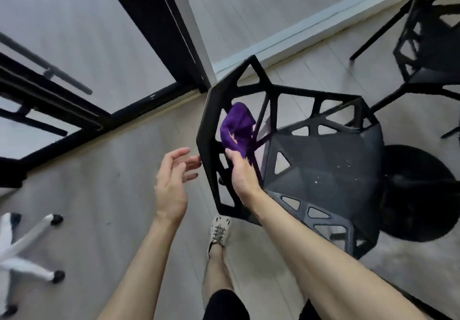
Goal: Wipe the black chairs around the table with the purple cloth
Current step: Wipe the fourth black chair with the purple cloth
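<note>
- Right hand (pixel 242 173) grips the purple cloth (pixel 237 128), fingers curled round its lower part, and holds it against the inner face of the chair back. The bunched upper part stands above the fist.
- Left hand (pixel 171 180) is spread and relaxed and holds nothing. Its fingertips are at the outer edge of the back's frame; whether they touch it cannot be told.
- The black chair (pixel 323 160) stands just in front of the person. Its back is an open lattice of struts, and its seat is a solid faceted shell with pale specks on it.
- The step in hand appears to be wiping the backrest. To do it well, the free hand should steady the frame while the other draws the cloth along each strut, wrapping round the bars rather than skimming the flat faces. A flatter fold would cover more than a wad. The speckled seat looks to need a pass too.
- A second black chair (pixel 428 46) stands well apart at the upper right; whether it has been wiped cannot be told.
- A white wheeled base (pixel 27 252) sits at the lower left on the pale floor (pixel 112 170).
</note>
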Tool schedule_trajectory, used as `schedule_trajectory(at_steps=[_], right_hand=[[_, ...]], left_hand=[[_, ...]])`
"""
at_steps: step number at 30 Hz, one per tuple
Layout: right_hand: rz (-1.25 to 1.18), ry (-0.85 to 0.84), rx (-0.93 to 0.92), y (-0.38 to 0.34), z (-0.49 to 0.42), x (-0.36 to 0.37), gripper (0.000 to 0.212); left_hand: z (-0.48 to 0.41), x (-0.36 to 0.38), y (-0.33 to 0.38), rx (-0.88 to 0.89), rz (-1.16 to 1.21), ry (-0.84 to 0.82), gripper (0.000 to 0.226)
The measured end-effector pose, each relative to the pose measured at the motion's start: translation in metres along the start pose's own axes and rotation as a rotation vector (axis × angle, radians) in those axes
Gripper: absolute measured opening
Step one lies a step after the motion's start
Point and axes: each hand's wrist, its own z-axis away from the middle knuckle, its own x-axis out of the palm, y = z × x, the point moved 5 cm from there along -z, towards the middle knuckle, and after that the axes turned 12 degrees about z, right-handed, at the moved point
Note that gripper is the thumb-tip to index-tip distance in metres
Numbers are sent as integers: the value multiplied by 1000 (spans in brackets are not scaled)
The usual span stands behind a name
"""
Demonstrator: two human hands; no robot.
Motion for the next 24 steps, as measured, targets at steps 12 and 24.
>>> schedule_trajectory(at_steps=[12, 24], right_hand=[[607, -325, -739, 31, 87, -13, 66], [551, -161, -618, -37, 43, -9, 69]], left_hand=[[98, 3, -46, -71, -75, 107, 47], [123, 6, -50, 37, -532, -2, 87]])
